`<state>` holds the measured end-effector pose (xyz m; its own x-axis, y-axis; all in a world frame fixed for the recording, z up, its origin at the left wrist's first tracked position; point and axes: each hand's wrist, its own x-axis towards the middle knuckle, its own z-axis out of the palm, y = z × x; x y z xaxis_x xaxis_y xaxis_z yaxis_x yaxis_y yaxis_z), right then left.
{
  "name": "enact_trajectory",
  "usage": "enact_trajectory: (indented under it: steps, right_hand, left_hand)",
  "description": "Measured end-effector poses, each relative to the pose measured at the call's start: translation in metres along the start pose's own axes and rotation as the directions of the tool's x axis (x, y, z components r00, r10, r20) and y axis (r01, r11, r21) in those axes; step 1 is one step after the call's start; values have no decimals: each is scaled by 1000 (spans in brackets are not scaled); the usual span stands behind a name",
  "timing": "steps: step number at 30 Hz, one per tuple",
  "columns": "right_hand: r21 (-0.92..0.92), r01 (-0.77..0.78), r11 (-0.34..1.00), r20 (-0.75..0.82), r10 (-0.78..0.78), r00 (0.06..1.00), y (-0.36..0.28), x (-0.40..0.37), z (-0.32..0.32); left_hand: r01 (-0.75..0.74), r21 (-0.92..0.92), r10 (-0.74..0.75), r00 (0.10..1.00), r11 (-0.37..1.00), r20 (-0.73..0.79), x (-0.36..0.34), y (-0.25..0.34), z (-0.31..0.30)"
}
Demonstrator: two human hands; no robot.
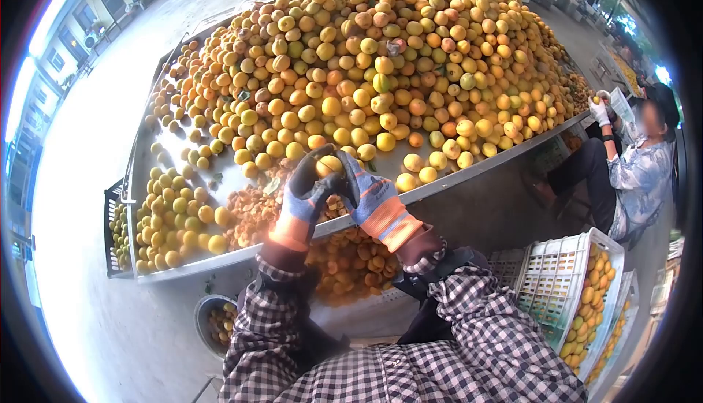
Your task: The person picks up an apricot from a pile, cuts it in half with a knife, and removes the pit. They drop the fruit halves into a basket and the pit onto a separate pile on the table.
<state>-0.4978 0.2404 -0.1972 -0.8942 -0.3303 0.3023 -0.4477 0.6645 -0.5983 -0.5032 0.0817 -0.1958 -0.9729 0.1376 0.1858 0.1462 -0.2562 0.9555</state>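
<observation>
An apricot (329,166) sits between my two gloved hands, just above the near edge of the metal table. My left hand (302,191) curls round it from the left, with dark fingertips over its top. From the other side my right hand (368,192) closes on it, though the palm side is hidden. Both gloves are grey-blue with orange cuffs. Beyond my hands rises a big heap of apricots (351,59). Left of my hands, small orange-brown pieces (253,209) lie on the table, beside a group of greenish-yellow apricots (165,216).
Below the table edge, more fruit (355,260) lies near my lap. A bucket (212,322) stands on the floor at left, a black crate (113,231) at the table's left end. White crates (553,275) of apricots are at right, near a seated person (633,161) in white gloves.
</observation>
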Motion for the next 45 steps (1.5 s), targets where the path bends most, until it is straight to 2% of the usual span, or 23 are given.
enact_trajectory:
  steps: [1, 3, 4, 7, 9, 10, 12, 13, 15, 18, 22, 24, 28, 30, 31, 33, 34, 37, 38, 40, 41, 43, 45]
  right_hand:
    - [-2, -1, 1000, -4, 1, 1000, 0, 0, -1]
    - [-11, -16, 1000, 42, 16, 999, -2, 0, -1]
    - [-9, -15, 1000, 43, 15, 999, -5, 0, -3]
    - [103, -60, 993, 93, 51, 994, -14, -1, -12]
    - [259, -80, 963, 102, 55, 993, -18, 0, -15]
    - [260, -78, 962, 104, 53, 993, -18, 2, -15]
    - [325, 33, 945, 66, -57, 996, -15, 3, -14]
    - [323, 33, 946, 65, -57, 996, -13, 2, -12]
    - [463, 119, 879, 13, -141, 990, -9, 2, -8]
    - [545, 145, 826, 3, -174, 985, -9, 4, -10]
    - [564, 163, 809, -10, -191, 981, -9, 3, -14]
    - [574, 150, 805, -5, -180, 984, -3, 3, -10]
    - [551, 154, 820, -5, -181, 983, 2, 3, -11]
    - [787, 9, 617, -3, -11, 1000, 18, 1, 6]
    - [787, 9, 617, -3, -10, 1000, 19, 4, -3]
    - [770, -54, 635, 37, 40, 999, 18, 14, -36]
    - [698, -35, 715, -1, 50, 999, 14, 13, -43]
    - [744, -38, 667, 114, -72, 991, 13, 10, -55]
    - [771, -112, 626, 255, -143, 956, 9, 7, -65]
    - [678, -157, 718, 379, -158, 912, 2, 2, -76]
    - [688, -145, 711, 370, -171, 913, 3, 0, -76]
    - [683, -269, 679, 424, -69, 903, 13, 3, -80]
    - [877, -178, 446, 148, 103, 984, 14, 6, -74]
  left_hand:
    - [-2, 0, 2, 1000, 1000, 4, 0, -1, -1]
    - [299, 23, -291, 941, 954, -171, -4, -1, -4]
    - [278, 112, -262, 955, 954, -141, -4, 0, -5]
    - [209, 89, -201, 975, 974, -92, -5, -2, -6]
    - [173, 76, -167, 983, 982, -73, -5, -1, -6]
    - [132, 107, -127, 991, 986, -48, -5, 0, -6]
    - [97, 134, -94, 995, 986, -22, -6, 2, -5]
    - [96, 133, -94, 995, 987, -22, -7, 5, -4]
    - [-17, 88, 10, 996, 996, 85, -8, 13, -2]
    - [-23, 69, 18, 998, 997, 65, -10, 14, 1]
    - [-1, 7, 1, 998, 1000, 69, -13, 19, 4]
    - [78, 34, -81, 993, 996, 89, -14, 20, 3]
    - [63, 6, -63, 989, 998, 135, -14, 16, 2]
    - [120, -5, -119, 991, 993, 68, -19, 12, -5]
    - [121, -4, -120, 990, 993, 69, -19, 15, -2]
    - [216, 55, -222, 967, 975, 127, -17, 26, 8]
    - [153, 58, -155, 987, 987, 42, -12, 22, 13]
    - [233, -23, -233, 973, 972, 9, -6, 28, 1]
    - [230, -24, -230, 973, 973, 8, -5, 29, -2]
    - [250, -71, -248, 968, 966, 33, -4, 33, -5]
    - [263, -96, -259, 965, 960, 45, -5, 36, -5]
    - [265, -40, -262, 963, 963, 64, -8, 36, -1]
    - [319, -66, -310, 944, 946, 110, -8, 32, 7]
